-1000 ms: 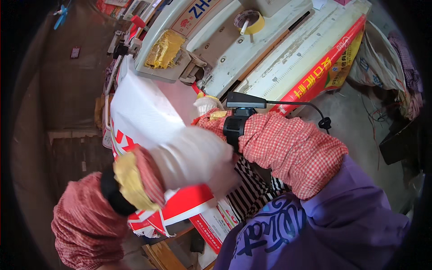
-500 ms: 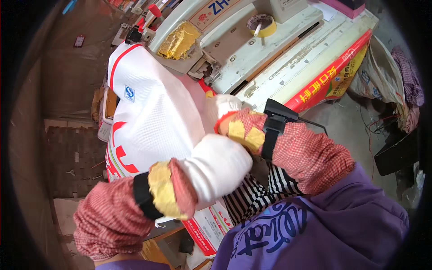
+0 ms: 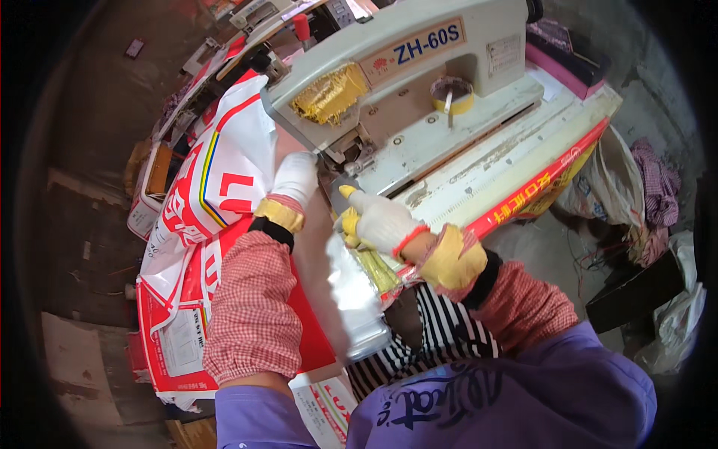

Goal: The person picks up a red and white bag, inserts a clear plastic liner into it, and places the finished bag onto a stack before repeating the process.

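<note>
My left hand [image 3: 295,182], in a white glove, is closed at the edge of a white and red woven sack [image 3: 235,168], close beside the needle end of a grey industrial sewing machine [image 3: 449,56]. Its fingertips are partly hidden. My right hand [image 3: 385,223], in a white glove with yellow fingertips, has its fingers curled in front of the machine bed. One yellow-tipped digit points toward the needle area. What those fingers hold is hard to make out. Shiny pale plastic sheeting [image 3: 359,299] hangs below that hand, above my lap.
A tape roll [image 3: 452,96] stands on the machine bed, and a yellow cloth pad [image 3: 329,93] is fixed to its head. Red sack material [image 3: 307,337] spreads at the left. A plastic bag [image 3: 609,179] and checked cloth [image 3: 657,179] hang at the right; a dark box [image 3: 636,295] sits below.
My view has shifted. My left hand has moved up and away to the machine's needle end. The sack has folded leftward, showing its red side, and shiny sheeting has come into sight between my arms.
</note>
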A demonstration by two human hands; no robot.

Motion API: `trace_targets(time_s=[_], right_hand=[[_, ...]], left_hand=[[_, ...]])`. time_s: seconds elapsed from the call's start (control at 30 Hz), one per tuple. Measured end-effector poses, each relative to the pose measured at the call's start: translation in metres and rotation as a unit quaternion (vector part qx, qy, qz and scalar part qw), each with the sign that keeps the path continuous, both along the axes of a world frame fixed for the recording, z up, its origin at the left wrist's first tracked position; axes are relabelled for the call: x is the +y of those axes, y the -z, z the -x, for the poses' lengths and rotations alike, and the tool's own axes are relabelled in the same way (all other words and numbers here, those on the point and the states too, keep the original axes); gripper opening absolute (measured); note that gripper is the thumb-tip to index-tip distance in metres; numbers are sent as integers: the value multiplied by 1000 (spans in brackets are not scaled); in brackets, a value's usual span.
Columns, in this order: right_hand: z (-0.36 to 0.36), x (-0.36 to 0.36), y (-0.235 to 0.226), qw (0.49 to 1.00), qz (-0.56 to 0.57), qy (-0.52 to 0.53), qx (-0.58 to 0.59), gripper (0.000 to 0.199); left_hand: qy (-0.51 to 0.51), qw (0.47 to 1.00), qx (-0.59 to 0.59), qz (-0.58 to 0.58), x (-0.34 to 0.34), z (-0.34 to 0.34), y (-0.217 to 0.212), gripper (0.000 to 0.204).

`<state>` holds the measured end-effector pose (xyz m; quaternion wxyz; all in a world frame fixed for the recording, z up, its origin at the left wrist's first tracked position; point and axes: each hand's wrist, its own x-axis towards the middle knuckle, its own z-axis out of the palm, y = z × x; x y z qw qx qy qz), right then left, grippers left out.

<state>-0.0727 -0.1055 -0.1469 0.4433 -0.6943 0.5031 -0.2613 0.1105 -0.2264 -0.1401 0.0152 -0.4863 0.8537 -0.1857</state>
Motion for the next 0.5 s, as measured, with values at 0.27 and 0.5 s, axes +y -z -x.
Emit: trace_targets(time_s=[0.27, 0.5], right_hand=[[-51, -19, 22, 899, 410, -40, 148, 62], [-140, -6, -27, 878, 399, -109, 241, 30]], left_hand=[[76, 980, -45, -177, 164, -49, -119, 2], [-32, 928, 1, 372, 312, -84, -218, 31]])
